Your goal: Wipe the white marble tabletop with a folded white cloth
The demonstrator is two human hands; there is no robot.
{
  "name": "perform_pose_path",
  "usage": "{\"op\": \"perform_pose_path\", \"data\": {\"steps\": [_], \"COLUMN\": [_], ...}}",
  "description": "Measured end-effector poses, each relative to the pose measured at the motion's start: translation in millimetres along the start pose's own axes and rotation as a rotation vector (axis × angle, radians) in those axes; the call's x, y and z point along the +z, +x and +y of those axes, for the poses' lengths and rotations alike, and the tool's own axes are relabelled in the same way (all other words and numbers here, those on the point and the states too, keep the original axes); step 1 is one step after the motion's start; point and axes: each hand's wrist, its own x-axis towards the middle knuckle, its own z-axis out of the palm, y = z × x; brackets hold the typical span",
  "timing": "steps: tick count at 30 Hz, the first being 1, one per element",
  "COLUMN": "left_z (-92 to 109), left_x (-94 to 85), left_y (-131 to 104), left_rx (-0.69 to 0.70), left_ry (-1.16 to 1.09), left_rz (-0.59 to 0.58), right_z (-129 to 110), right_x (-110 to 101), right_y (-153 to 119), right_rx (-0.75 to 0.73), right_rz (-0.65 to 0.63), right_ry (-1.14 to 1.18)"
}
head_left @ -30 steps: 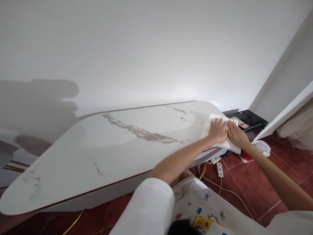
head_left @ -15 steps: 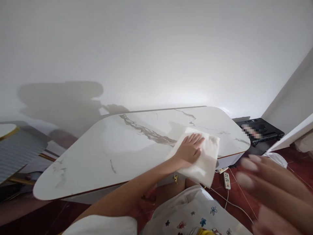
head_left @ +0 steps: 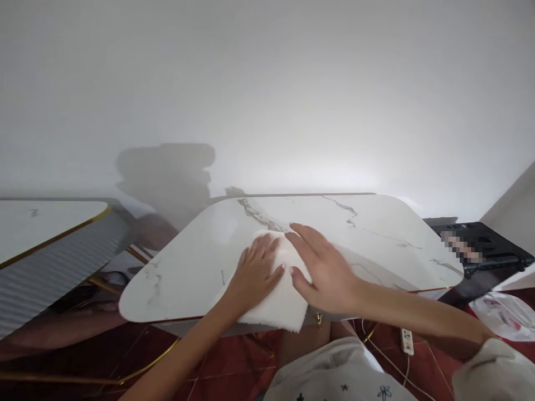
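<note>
My left hand (head_left: 257, 273) lies flat on a white cloth (head_left: 288, 303), its fingers stretched out and pressing the cloth to the tabletop. The cloth is spread on a white marble-patterned table (head_left: 184, 278), and its lower edge hangs over the front rim. Close to the cloth's right side is my right hand (head_left: 328, 273), fingers apart with nothing in them. Its fingertips reach the cloth's edge; whether they touch it I cannot tell. Below the table's front edge shows a small gold knob (head_left: 319, 319).
At left stands another marble-topped table (head_left: 50, 223) with gold trim and a ribbed side. A black case-like item (head_left: 497, 245) is at the right. On the red tiled floor lie a power strip (head_left: 407, 341) with cables and a white plastic bag (head_left: 501, 314).
My left hand and the cloth have slid left along the tabletop. My right hand has come from the lower right onto the table beside the cloth. The view has shifted left.
</note>
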Motion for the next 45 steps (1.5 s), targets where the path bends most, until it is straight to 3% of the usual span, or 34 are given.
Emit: {"op": "perform_pose_path", "data": {"steps": [3, 5, 10, 15, 17, 22, 25, 27, 29, 31, 36, 39, 42, 45], "left_z": [-24, -43, -89, -104, -113, -143, -138, -124, -108, -97, -105, -116, -109, -96], "left_x": [-12.2, -23.3, -44.6, -39.8, -35.8, -38.0, -46.2, -50.8, -52.1, -50.5, -57.2, -70.4, -67.8, -48.0], "left_y": [-11, -18, -32, -40, -40, -36, -37, -42, -50, -60, -75, -71, -57, -49], "left_rx": [-0.223, -0.287, -0.415, -0.512, -0.479, -0.208, -0.251, -0.356, -0.467, -0.531, -0.518, -0.509, -0.492, -0.485], "left_ry": [0.139, 0.177, 0.218, 0.118, 0.094, 0.051, 0.115, 0.198, 0.239, 0.207, 0.079, 0.052, 0.041, -0.02], "left_rz": [-0.121, -0.186, -0.222, -0.201, -0.184, -0.178, -0.136, -0.026, 0.075, 0.067, -0.226, -0.312, -0.158, -0.067], "right_z": [12, 10, -22, -40, -35, 2, 21, 25, 22, 12, -22, -32, -37, -47], "right_x": [63, 95, 134, 159, 164, 163, 159, 157, 155, 154, 147, 141, 146, 159], "right_y": [23, 36, 73, 110, 123, 140, 136, 129, 120, 112, 100, 104, 113, 119], "right_rx": [0.026, -0.039, -0.039, -0.017, -0.051, -0.133, -0.021, 0.015, 0.043, 0.087, 0.236, 0.201, 0.175, 0.246], "right_rz": [-0.301, -0.382, -0.357, -0.272, -0.28, -0.346, -0.538, -0.586, -0.56, -0.514, -0.499, -0.476, -0.447, -0.476], "right_ry": [-0.031, -0.033, -0.054, -0.042, -0.045, 0.067, 0.235, 0.275, 0.228, 0.167, 0.099, 0.07, 0.099, 0.154]}}
